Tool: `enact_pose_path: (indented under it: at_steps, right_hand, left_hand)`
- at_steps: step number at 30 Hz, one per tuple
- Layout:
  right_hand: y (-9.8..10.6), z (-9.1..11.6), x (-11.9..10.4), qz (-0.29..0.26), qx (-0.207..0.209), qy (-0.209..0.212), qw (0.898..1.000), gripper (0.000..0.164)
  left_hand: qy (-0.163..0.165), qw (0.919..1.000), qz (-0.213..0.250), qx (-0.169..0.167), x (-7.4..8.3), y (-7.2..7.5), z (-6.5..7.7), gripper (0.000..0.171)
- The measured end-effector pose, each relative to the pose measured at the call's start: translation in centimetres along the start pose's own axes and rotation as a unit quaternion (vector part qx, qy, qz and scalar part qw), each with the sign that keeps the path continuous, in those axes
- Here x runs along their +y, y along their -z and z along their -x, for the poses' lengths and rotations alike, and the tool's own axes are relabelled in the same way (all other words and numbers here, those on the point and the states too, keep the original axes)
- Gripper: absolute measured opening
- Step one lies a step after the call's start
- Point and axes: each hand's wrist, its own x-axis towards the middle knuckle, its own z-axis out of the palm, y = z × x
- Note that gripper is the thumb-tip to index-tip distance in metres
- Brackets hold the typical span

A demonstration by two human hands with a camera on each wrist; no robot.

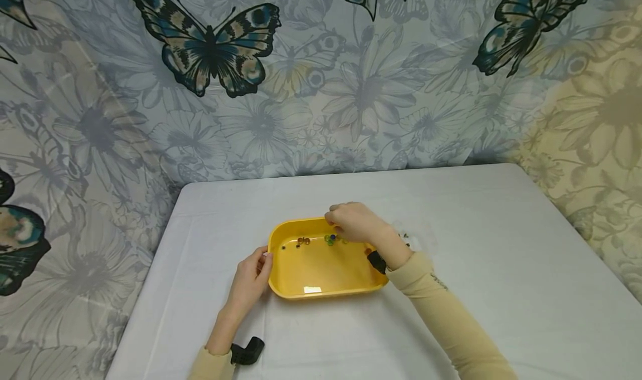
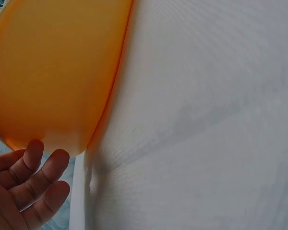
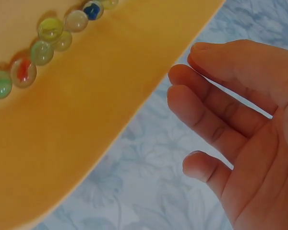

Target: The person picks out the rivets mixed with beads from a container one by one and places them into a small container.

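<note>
A yellow tray point(image 1: 326, 271) rests on the white-covered table, with glass marbles point(image 1: 303, 240) scattered along its far side. My left hand point(image 1: 253, 271) holds the tray's left end, the thumb at the rim and the fingers outside. From the left wrist view, those fingers point(image 2: 41, 184) lie against the tray's outer wall. At the far rim, my right hand point(image 1: 356, 224) reaches across with its palm turned down. The right wrist view shows its loosely bent fingers point(image 3: 201, 112) right beside the rim, nothing visible between them. Green, clear, red-streaked and blue marbles point(image 3: 42, 52) line up inside.
A few small marbles point(image 1: 405, 235) lie on the white tablecloth point(image 1: 476, 246) right of the tray, near my right wrist. Behind the table hangs a butterfly-patterned cloth point(image 1: 301, 123). Black straps with camera mounts point(image 1: 248, 351) sit at my wrists.
</note>
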Motion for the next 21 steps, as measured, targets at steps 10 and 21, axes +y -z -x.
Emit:
enact_pose_path:
  at_steps: [10,21]
  right_hand:
    - [-0.7,-1.3,-0.6,-0.024,-0.019,0.026,0.999,0.023]
    - [-1.5,-2.9,-1.7,-0.043,-0.063,0.042,0.996,0.01]
  left_hand:
    - [-0.002,1.0,-0.002,0.006,-0.1,-0.1,-0.1,0.027]
    - [0.006,1.0,0.0,0.0,0.0,0.0,-0.3,0.027]
